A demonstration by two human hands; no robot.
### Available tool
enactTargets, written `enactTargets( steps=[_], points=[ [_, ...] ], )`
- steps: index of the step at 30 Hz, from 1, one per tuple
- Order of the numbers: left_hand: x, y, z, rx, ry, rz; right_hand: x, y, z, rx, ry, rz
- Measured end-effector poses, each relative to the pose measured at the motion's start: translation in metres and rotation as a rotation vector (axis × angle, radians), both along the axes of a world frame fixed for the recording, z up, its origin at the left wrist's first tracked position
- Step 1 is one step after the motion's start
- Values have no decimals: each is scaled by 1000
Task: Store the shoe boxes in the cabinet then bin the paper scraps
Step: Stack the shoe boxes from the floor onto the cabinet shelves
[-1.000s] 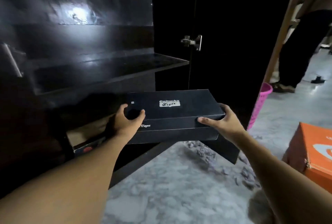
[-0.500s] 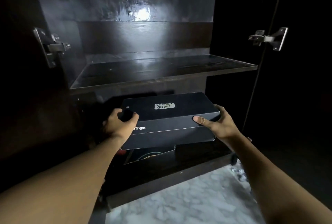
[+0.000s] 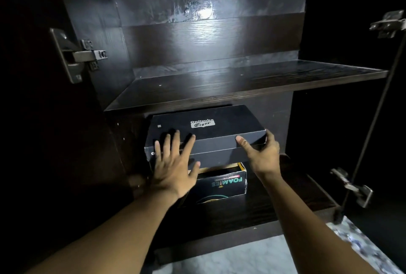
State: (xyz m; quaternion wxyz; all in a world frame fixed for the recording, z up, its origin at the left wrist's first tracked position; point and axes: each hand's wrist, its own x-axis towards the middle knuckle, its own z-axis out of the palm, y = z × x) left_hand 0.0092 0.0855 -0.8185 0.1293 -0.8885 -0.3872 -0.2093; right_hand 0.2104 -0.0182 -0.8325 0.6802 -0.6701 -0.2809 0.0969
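The bottom board (image 3: 285, 203) of the dark wooden cabinet (image 3: 197, 43) carries the FOAMIES box (image 3: 226, 183), a dark carton with teal lettering that reads upside down from the head view. The carton stands directly on the board, set back from its front edge, and bare wood grain shows to its right and in front of it. On top of the FOAMIES box lies a black shoe box (image 3: 208, 128), wider than the carton and reaching past it on the right. Above the FOAMIES box a dark shelf (image 3: 241, 82) spans the cabinet. Below and in front of the FOAMIES box, pale marbled floor (image 3: 241, 256) meets the cabinet's base
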Motion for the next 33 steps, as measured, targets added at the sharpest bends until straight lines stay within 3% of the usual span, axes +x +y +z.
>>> enactTargets(
  steps=[5, 11, 18, 24, 29, 33],
  points=[
    [15, 12, 4, -63, 69, 74, -2, 20, 0, -33, -78, -121],
    [31, 54, 28, -255, 58, 33, 0, 38, -4, -91, -94, 125],
    [35, 65, 33, -314, 60, 40, 7, 42, -7, -117, 0, 262],
    [31, 54, 45, -360, 84, 53, 2, 18, 10, -168, -88, 189],
    [25, 25, 50, -320, -52, 11, 1, -18, 30, -309, -226, 75],
    [42, -8, 63, -438, -169, -104, -4, -58, 36, -413, -288, -18]
  ],
)
